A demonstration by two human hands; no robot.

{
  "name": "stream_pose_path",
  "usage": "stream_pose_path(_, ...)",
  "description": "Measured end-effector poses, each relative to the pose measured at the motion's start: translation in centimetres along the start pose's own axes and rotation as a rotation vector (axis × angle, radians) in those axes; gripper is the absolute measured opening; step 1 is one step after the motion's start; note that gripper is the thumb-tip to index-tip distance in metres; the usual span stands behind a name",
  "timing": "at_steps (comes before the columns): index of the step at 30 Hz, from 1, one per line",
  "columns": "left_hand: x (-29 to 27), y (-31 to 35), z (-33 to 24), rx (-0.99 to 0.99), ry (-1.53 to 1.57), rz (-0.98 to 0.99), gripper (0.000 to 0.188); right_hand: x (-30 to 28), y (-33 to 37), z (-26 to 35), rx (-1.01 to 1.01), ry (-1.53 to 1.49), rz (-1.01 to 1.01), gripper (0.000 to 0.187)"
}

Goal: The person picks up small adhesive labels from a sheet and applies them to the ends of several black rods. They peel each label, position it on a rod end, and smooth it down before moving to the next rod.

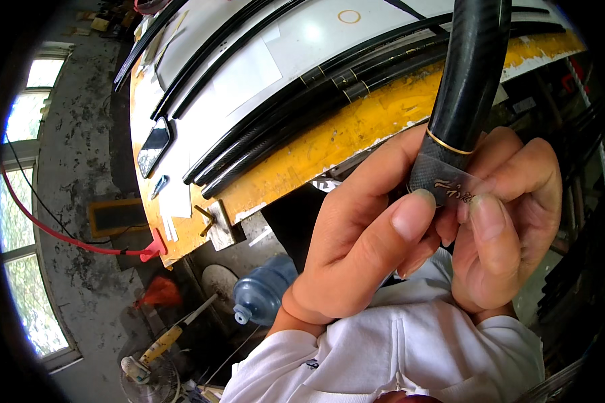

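Film [460,187] laid over the end of a black tube [474,60]

Both hands meet near 3 o'clock in the view, where the clear film, bearing small gold-brown marks, lies across the tube's lower end, just below a thin gold ring [448,145]. From there the tube rises out of view toward 1 o'clock. The left hand [363,248] has its fingers clamped around the tube end, its thumb at the film's 7 o'clock corner. The right hand [501,245] has thumb and forefinger together, pinching the film's 4 o'clock side.

The worktop [393,111], white with a worn yellow edge, spreads across 12 o'clock. More black tubes [269,144] rest on it at 11 o'clock, with a flat dark device [156,144] toward 10. A blue bottle [265,289] lies at 7 o'clock, and a red hose [87,246] curves near 9.
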State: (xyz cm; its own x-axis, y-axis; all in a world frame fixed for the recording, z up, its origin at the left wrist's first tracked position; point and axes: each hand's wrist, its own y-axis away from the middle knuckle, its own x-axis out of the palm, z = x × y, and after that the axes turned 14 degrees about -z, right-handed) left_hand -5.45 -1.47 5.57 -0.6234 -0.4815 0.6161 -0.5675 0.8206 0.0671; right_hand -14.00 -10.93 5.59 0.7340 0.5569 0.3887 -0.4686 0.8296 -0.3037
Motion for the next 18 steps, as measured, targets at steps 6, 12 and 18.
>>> stream_pose_path(6, 0.25, -0.07, 0.0, -0.021, 0.008, -0.025, 0.054, -0.15, -0.11, -0.14, -0.005, -0.008, 0.022, 0.011)
stream_pose_path(12, 0.52, 0.01, -0.17, -0.034, -0.012, -0.047, 0.057, -0.33, -0.07, -0.83, -0.092, -0.071, 0.064, 0.01)
stream_pose_path(18, 0.45, 0.06, 0.08, -0.011, -0.016, -0.057, 0.058, -0.38, 0.06, -0.93, -0.065, -0.057, 0.035, 0.01)
